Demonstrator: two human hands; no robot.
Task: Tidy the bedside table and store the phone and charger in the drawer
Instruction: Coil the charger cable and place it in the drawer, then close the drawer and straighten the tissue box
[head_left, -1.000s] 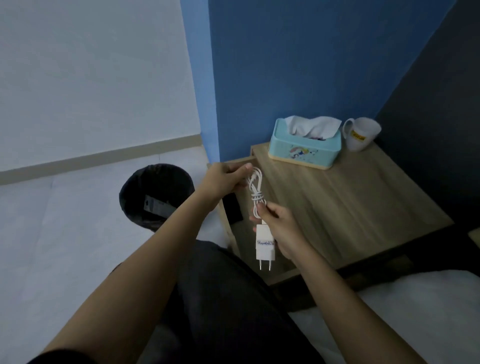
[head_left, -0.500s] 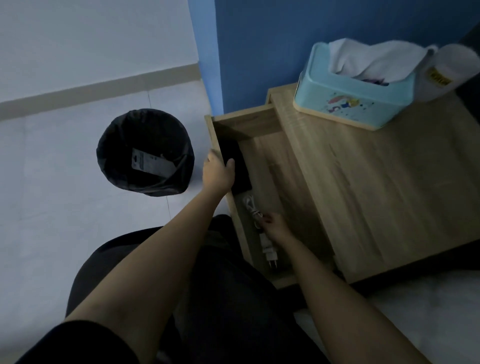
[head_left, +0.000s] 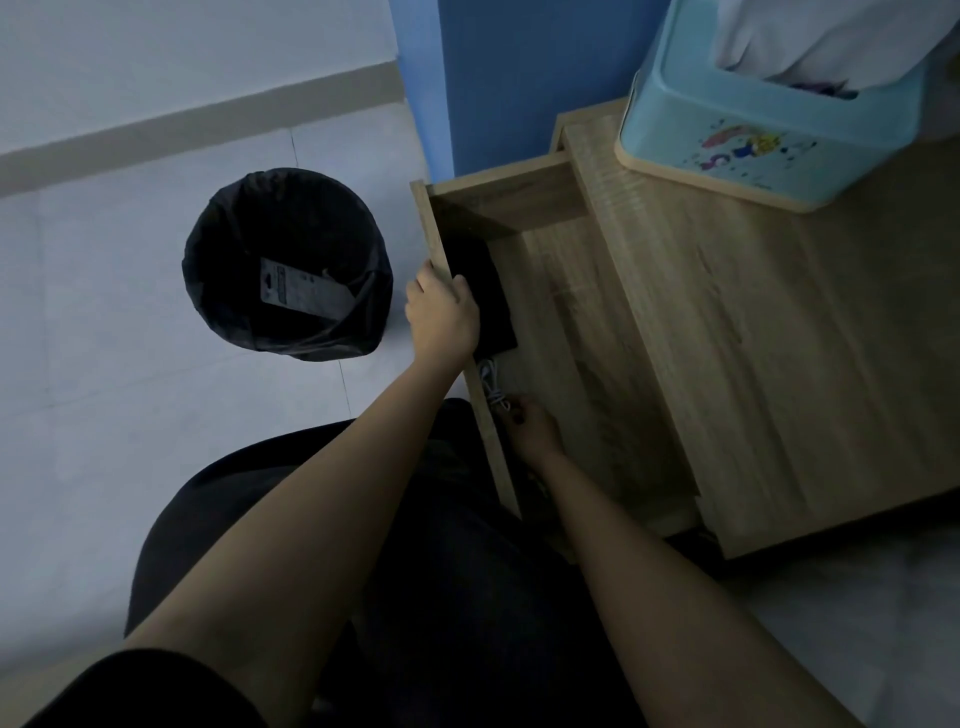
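Note:
The wooden bedside table (head_left: 769, 332) has its drawer (head_left: 566, 322) pulled out toward me. A black phone (head_left: 485, 291) lies flat inside, against the drawer's front panel. My left hand (head_left: 441, 312) grips that front panel, thumb over its top edge. Lower down, my right hand (head_left: 530, 426) is inside the drawer with its fingers on the white coiled charger cable (head_left: 491, 382). The plug end is hidden under this hand and the panel.
A light blue tissue box (head_left: 769, 130) stands at the back of the tabletop. A round bin with a black liner (head_left: 285, 265) sits on the tiled floor left of the drawer. My dark-trousered knee (head_left: 415, 545) is right against the drawer front. White bedding (head_left: 857, 597) lies at lower right.
A second ago both hands held the coiled charger above the table. My right hand has since lowered it into the drawer, my left hand went to the drawer front, and my view has moved closer.

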